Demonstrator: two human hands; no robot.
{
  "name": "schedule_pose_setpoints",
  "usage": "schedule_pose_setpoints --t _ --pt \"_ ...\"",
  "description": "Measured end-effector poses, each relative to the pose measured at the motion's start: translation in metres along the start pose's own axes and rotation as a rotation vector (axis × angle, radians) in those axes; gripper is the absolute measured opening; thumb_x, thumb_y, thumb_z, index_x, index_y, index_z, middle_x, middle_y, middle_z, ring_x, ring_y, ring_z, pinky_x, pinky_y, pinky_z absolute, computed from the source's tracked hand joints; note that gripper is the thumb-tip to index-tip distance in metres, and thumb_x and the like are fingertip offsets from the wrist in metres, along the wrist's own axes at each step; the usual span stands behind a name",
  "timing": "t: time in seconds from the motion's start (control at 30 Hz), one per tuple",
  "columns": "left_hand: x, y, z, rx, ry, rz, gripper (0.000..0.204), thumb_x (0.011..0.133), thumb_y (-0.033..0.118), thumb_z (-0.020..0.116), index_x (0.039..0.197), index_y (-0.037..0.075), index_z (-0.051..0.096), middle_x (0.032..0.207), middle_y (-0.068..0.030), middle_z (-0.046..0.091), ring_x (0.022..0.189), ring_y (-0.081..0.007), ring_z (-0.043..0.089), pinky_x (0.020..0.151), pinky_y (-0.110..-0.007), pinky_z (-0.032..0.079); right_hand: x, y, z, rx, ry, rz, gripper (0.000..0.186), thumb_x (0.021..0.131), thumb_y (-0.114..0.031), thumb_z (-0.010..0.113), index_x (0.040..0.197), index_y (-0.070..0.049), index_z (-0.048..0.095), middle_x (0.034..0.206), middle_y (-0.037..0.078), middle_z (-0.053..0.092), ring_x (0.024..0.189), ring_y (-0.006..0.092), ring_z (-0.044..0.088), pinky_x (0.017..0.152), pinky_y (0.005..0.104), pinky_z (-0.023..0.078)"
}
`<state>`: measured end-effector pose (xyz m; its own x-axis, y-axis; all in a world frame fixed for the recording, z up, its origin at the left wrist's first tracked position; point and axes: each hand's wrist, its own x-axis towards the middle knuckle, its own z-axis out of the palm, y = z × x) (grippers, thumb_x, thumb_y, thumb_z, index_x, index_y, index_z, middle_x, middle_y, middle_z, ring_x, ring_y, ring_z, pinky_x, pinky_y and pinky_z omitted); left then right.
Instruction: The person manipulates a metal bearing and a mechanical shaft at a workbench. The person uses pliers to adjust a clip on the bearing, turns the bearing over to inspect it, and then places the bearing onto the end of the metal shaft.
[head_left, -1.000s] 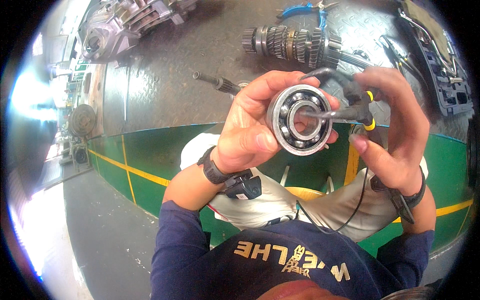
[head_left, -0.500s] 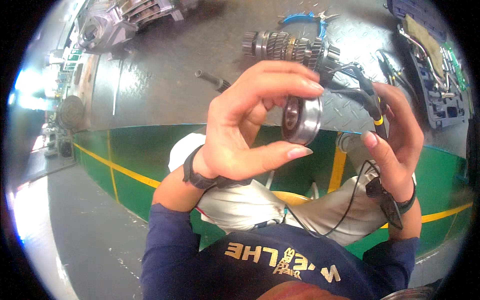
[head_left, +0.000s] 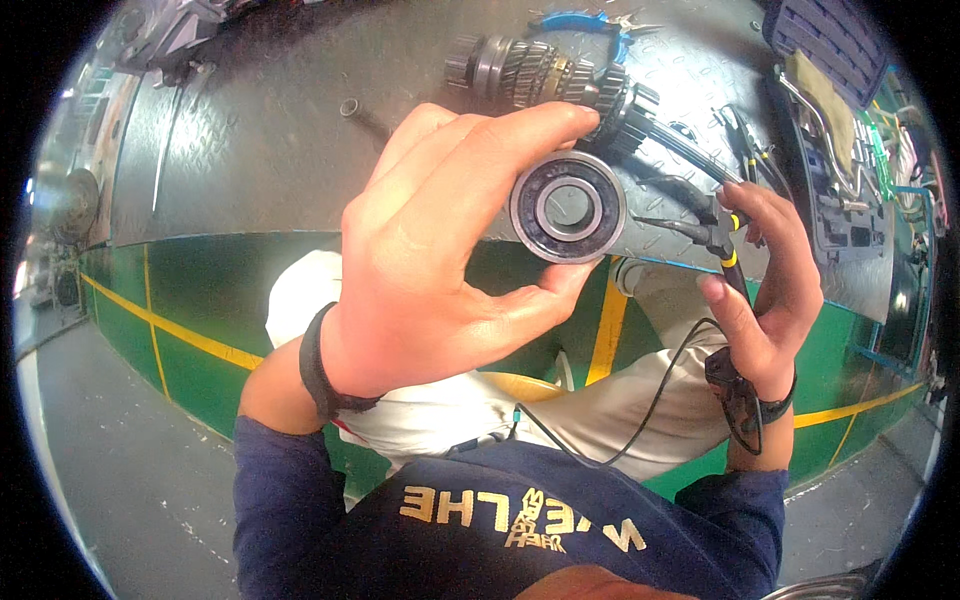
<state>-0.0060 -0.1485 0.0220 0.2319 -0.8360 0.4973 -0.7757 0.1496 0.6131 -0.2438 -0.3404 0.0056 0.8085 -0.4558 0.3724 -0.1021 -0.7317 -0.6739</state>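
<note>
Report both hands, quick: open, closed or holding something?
Left hand: closed on the metal bearing, holding it by its outer rim.
Right hand: closed on the black pliers with yellow bands.

Round bearing [head_left: 571, 235] flipped past its edge to show its other flat side, dark where shiny balls showed a second ago, left hand [head_left: 430, 240] rolled so more of its back shows, pliers [head_left: 718, 236] tips gone from in front of the bearing's hole to just right of the bearing
</note>
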Motion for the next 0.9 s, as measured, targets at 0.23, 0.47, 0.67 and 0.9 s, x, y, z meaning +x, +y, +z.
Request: schedule_pose_setpoints --t 0.23,0.47,0.67,0.9 --pt "-0.0005 -0.0003 0.0005 0.047 -0.027 0.028 0.070 0.066 0.000 0.086 0.132 -0.004 0.065 0.118 -0.0161 0.075 0.100 -0.0230 0.073 0.086 -0.030 0.058 0.0024 -0.0021 0.0009 -0.051 -0.008 -0.063 0.064 0.073 -0.027 0.083 0.127 0.005 0.070 0.120 0.021 0.068 0.107 0.0320 0.066 0.095 0.0389 0.051" --pt "0.0002 0.0008 0.0010 0.059 -0.017 0.028 0.070 0.066 0.001 0.086 0.133 -0.003 0.065 0.118 -0.0145 0.075 0.099 -0.0218 0.072 0.082 -0.030 0.056 0.0056 -0.0011 0.0004 -0.113 0.002 -0.149 0.062 0.072 -0.025 0.082 0.126 0.005 0.071 0.118 0.020 0.069 0.102 0.0317 0.065 0.090 0.0395 0.052" --pt "-0.0010 -0.0031 0.0040 0.054 0.012 0.037 0.072 0.065 0.002 0.087 0.134 -0.001 0.065 0.116 -0.0127 0.076 0.097 -0.0203 0.071 0.078 -0.028 0.054 0.0052 -0.0017 0.0017 -0.184 0.060 -0.203 0.061 0.070 -0.022 0.082 0.124 0.004 0.072 0.115 0.020 0.069 0.100 0.0330 0.066 0.089 0.0416 0.053" --pt "-0.0012 -0.0010 0.0023 0.063 -0.028 0.018 0.068 0.068 0.004 0.086 0.133 -0.001 0.066 0.117 -0.0133 0.075 0.097 -0.0211 0.071 0.080 -0.029 0.055 0.0072 -0.0046 0.0007 -0.289 0.080 -0.288 0.058 0.068 -0.019 0.086 0.121 0.003 0.073 0.111 0.020 0.071 0.103 0.0352 0.066 0.092 0.0453 0.052"
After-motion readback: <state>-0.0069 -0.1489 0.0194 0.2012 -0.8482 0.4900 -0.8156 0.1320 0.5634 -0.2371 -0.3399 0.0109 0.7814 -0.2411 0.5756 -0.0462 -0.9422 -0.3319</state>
